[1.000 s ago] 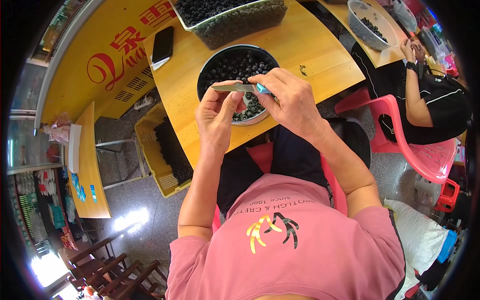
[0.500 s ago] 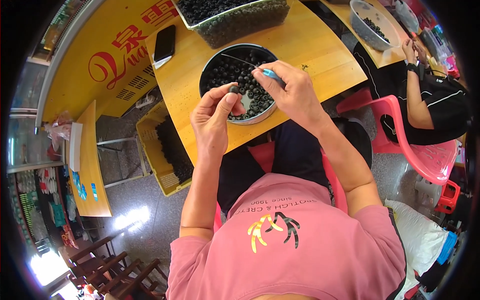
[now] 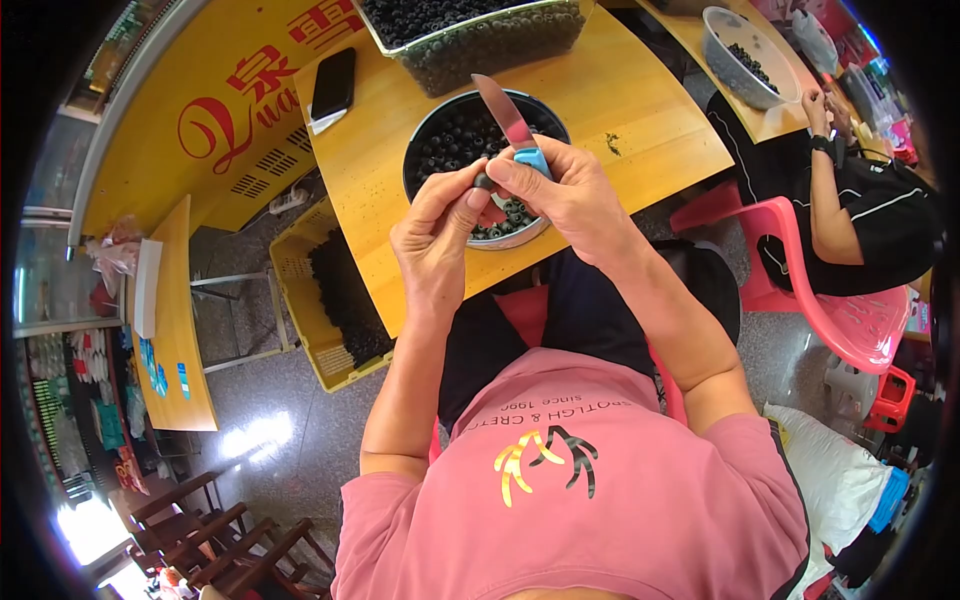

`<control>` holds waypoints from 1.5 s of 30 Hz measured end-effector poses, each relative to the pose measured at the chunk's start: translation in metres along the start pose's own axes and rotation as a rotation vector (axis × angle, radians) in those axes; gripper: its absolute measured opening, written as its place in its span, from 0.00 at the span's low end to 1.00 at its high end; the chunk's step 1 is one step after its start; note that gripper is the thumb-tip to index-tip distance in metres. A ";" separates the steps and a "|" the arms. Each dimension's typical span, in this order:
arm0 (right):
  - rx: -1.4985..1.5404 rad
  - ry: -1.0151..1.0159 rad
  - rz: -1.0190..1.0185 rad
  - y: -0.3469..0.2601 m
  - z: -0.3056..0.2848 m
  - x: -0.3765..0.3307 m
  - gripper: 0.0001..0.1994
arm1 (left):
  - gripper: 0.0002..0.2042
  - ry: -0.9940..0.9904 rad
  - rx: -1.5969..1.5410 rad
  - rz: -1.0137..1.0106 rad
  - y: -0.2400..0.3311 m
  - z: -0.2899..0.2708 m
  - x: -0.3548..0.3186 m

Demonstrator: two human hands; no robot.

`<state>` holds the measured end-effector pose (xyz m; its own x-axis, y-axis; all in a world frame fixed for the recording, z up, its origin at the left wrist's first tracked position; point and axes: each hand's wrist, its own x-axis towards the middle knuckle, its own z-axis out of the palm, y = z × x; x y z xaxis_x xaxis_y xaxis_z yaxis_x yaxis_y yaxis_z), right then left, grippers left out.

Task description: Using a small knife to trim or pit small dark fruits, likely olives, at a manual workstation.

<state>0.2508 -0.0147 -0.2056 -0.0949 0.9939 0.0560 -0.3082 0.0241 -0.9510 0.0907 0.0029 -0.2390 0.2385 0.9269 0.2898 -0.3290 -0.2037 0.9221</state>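
Between the thumb and fingertips of my left hand [image 3: 437, 235] is a small, dark, round nut-like piece [image 3: 483, 181]; its exact kind does not show. My right hand [image 3: 570, 200] is closed round the blue handle of a small knife [image 3: 505, 115]. The blade points up and away, its flat side toward me, and my right thumb is right beside the held piece. Both hands are over the near part of a round bowl [image 3: 412, 150], where many similar dark pieces lie. Some of them are hidden by my fingers.
A clear rectangular tub [image 3: 490, 52] full of dark pieces stands behind the bowl on the wooden table [image 3: 650, 140]. A phone [image 3: 333, 84] lies at left. Below is a yellow crate [image 3: 298, 268]. At right, a person [image 3: 845, 215] sits on a pink chair [image 3: 800, 270] near another bowl [image 3: 735, 60].
My right hand has come left and down to meet my left hand. The knife has turned, so its blade now points upward instead of leftward across the bowl.
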 end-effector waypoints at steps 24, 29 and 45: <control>-1.136 0.153 -0.771 0.010 -0.006 -0.003 0.07 | 0.09 0.055 -0.175 -0.085 0.008 0.005 -0.003; -1.188 0.190 -0.685 0.019 -0.016 0.007 0.06 | 0.09 0.005 -0.355 -0.097 0.012 0.000 -0.007; -0.056 -0.017 -0.042 0.004 0.008 -0.002 0.09 | 0.11 0.069 -0.139 -0.016 0.004 0.002 -0.004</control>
<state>0.2422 -0.0176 -0.2075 -0.0997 0.9899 0.1010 -0.2588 0.0722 -0.9632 0.0901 -0.0022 -0.2358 0.1824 0.9502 0.2528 -0.4499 -0.1479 0.8807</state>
